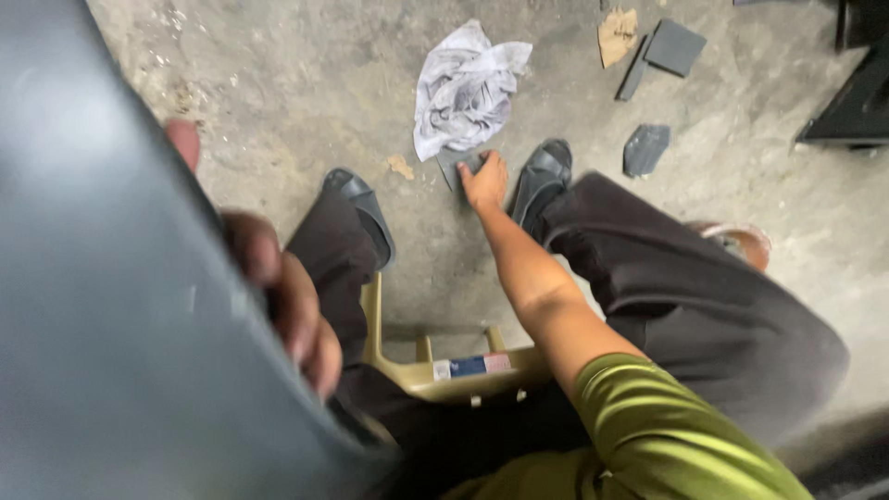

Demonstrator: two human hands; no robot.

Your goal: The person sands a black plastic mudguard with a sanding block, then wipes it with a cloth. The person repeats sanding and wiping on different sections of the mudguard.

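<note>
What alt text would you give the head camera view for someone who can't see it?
A seated person's right hand reaches down to a small dark pad on the concrete floor, beside a crumpled cloth. The left hand holds a large grey panel.

You see soft, even daylight on the floor (306,83). The big grey panel (102,306) close to you is blurry.
</note>
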